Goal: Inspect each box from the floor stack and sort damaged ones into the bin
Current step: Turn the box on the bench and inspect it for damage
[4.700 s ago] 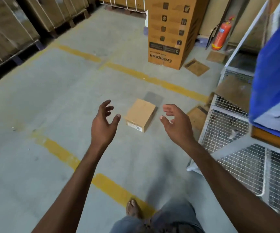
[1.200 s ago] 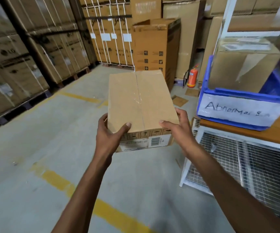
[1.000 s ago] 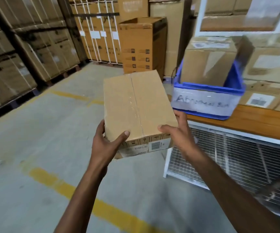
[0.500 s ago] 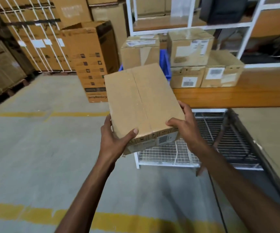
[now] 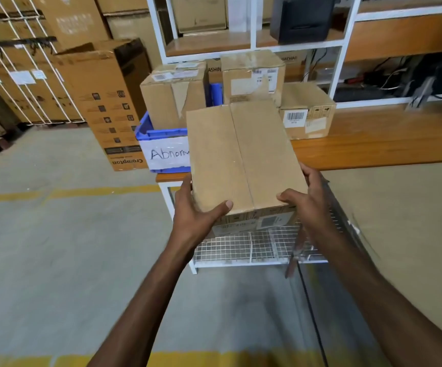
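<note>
Box (image 5: 243, 154): held between the left grip (image 5: 194, 215) and the right grip (image 5: 308, 205).
Bin (image 5: 161, 135): set on the worktop (image 5: 373, 144), beyond the left grip.
Carton (image 5: 166, 102): stood in the bin.
Second carton (image 5: 307, 115): placed on the worktop, beyond the right grip.

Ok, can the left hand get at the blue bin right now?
Probably not yet: the left hand grips the held box, as does the right hand. The blue bin sits just ahead, and the path to it looks free.

Floor (image 5: 55, 247): grey concrete, yellow lines (image 5: 95, 192) across it.
Worktop (image 5: 373, 144): orange wood, far right.
Shelving (image 5: 155, 22): white frame behind worktop.
Far left: tall stacked cartons (image 5: 10, 96).
</note>
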`<state>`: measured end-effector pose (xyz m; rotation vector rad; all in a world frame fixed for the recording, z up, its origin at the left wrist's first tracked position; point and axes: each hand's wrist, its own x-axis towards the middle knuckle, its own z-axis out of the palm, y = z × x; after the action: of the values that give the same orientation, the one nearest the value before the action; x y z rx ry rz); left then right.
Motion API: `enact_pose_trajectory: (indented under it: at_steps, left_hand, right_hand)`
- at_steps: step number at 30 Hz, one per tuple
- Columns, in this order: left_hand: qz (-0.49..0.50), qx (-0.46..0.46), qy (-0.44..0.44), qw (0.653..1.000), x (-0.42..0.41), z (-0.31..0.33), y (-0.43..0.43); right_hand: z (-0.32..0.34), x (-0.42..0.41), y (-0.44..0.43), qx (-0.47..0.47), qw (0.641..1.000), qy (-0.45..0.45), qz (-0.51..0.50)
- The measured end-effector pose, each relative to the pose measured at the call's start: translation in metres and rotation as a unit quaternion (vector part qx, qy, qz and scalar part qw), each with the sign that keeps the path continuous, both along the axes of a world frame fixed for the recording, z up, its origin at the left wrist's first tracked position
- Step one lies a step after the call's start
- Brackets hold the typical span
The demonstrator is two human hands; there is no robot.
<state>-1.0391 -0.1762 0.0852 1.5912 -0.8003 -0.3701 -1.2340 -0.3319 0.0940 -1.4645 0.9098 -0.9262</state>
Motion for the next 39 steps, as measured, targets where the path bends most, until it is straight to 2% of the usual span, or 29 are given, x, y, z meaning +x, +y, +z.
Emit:
enact_pose_trajectory:
  at_steps: [10, 27, 34, 36, 39]
  left_hand:
    - [-0.023, 0.017, -0.02, 0.999, -0.031, -0.008, -0.106]
    - [-0.107, 0.109, -0.036, 0.988, 0.062, -0.046, -0.234]
    - [-0.122, 0.199, 0.045, 0.971, 0.093, -0.029, -0.268]
    - [-0.091, 0.21, 0.073, 0.971, 0.101, -0.016, -0.286]
    - [-0.046, 0.216, 0.067, 0.973, 0.116, -0.002, -0.321]
  right_hand:
    - [-0.013, -0.03, -0.099, 0.005, 0.999, -0.006, -0.042]
    - [-0.063, 0.035, -0.215, 0.052, 0.987, 0.148, -0.036]
    - [-0.036, 0.057, -0.281, 0.136, 0.967, 0.215, 0.018]
    - [-0.025, 0.069, -0.299, 0.151, 0.966, 0.207, 0.038]
    - [-0.015, 0.094, -0.323, 0.152, 0.975, 0.154, 0.046]
